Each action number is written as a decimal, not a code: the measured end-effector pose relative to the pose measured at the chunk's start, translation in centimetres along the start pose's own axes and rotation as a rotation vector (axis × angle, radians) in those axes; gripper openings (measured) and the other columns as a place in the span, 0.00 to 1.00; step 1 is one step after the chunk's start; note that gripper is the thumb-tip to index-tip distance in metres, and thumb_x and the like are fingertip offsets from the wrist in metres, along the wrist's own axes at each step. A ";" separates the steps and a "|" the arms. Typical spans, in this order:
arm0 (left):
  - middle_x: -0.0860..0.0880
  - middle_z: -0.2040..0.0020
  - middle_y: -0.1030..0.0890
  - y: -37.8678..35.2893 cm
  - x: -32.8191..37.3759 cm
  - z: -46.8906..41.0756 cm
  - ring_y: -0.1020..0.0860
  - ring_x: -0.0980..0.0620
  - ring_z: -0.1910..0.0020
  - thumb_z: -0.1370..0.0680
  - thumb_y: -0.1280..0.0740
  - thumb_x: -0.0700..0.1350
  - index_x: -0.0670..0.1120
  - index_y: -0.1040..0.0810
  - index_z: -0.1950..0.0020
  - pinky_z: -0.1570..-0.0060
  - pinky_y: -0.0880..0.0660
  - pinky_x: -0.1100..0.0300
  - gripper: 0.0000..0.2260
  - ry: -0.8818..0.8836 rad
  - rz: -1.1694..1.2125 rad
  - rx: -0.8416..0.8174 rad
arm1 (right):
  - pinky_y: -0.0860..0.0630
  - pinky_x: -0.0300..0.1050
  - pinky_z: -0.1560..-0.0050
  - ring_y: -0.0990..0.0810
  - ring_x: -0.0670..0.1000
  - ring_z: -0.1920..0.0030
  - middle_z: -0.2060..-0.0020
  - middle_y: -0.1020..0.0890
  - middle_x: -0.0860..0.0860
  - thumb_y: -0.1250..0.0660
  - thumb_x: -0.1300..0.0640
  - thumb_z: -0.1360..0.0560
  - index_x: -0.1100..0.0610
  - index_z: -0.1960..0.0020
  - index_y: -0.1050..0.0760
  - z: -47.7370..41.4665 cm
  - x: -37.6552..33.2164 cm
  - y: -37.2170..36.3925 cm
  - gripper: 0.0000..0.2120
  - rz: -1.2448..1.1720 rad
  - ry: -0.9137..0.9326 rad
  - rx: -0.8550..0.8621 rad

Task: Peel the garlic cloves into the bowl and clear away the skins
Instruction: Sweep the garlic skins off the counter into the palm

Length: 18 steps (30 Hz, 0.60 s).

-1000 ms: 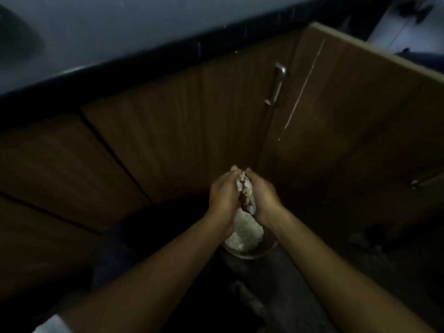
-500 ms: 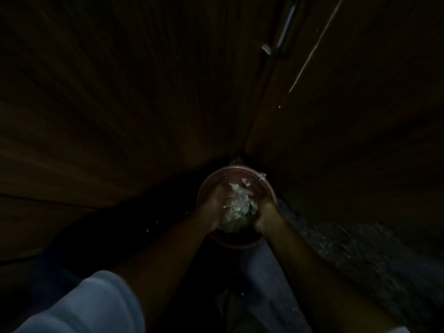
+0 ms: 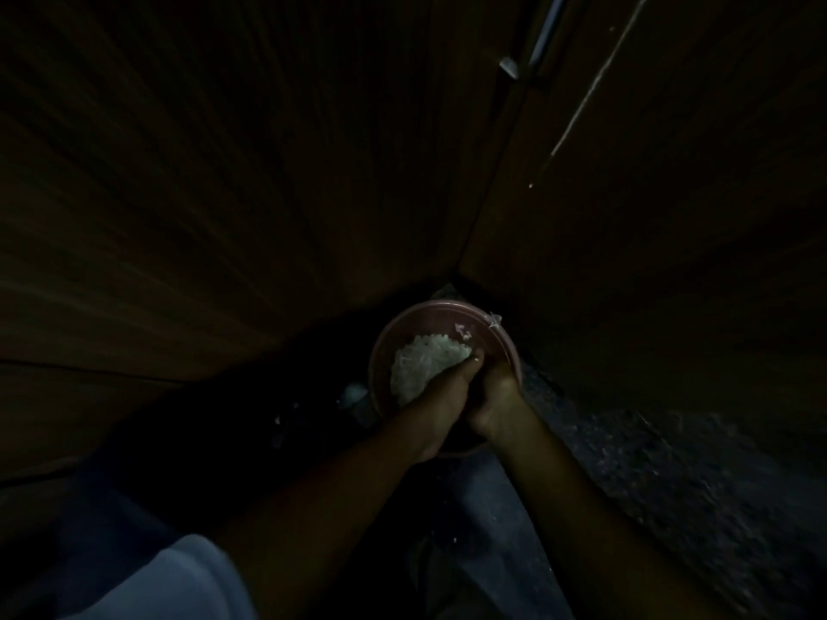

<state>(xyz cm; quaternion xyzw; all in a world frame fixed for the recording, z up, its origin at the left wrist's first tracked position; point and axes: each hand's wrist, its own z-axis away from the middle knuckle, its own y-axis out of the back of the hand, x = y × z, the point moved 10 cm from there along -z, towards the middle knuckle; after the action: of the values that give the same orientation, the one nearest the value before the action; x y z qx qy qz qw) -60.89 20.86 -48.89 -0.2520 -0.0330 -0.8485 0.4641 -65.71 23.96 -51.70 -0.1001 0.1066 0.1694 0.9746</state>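
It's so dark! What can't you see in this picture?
Head view only:
- Left hand and right hand: fingers overlap inside the bowl, grip hidden.
- White pile: skins or cloves, too dim and blurry.
- Cabinet handle: cut off by top edge.
- Floor: lost in darkness.

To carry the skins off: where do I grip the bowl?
Probably the bowl by its left rim, from the left: the cabinet doors crowd its far and right sides, and the left hand and right hand cover the near rim.

Short sleeve [image 3: 179, 579], pale, possibly white; forearms [image 3: 340, 494] bare.
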 end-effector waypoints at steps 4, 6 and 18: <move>0.43 0.19 0.34 -0.7 0.5 -0.3 0.37 0.44 0.19 0.12 0.46 0.51 0.42 0.34 0.20 0.28 0.37 0.60 0.23 -0.066 -0.137 0.010 | 0.35 0.58 0.24 0.28 0.63 0.27 0.29 0.25 0.63 0.47 0.41 0.15 0.61 0.25 0.29 1.5 0.0 -0.5 0.29 -0.048 0.053 -0.061; 0.44 0.19 0.35 -0.7 0.7 -0.9 0.36 0.43 0.20 0.12 0.45 0.52 0.43 0.34 0.19 0.25 0.38 0.57 0.23 -0.072 -0.162 0.020 | 0.38 0.59 0.22 0.28 0.63 0.27 0.29 0.24 0.62 0.46 0.39 0.17 0.59 0.25 0.28 1.5 0.1 -0.4 0.30 -0.063 0.064 -0.070; 0.38 0.25 0.27 1.8 2.4 -1.7 0.30 0.37 0.24 0.13 0.44 0.49 0.40 0.31 0.22 0.28 0.31 0.46 0.21 0.070 0.156 0.053 | 0.38 0.28 0.31 0.31 0.57 0.25 0.26 0.29 0.56 0.46 0.56 0.12 0.59 0.22 0.34 0.7 -0.9 -1.4 0.20 0.499 0.525 -0.136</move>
<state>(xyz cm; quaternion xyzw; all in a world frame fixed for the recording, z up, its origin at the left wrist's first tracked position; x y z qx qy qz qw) -61.20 17.47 -49.59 -0.2115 -0.0195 -0.8169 0.5363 -65.91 22.58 -50.65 -0.1756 0.3626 0.3770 0.8340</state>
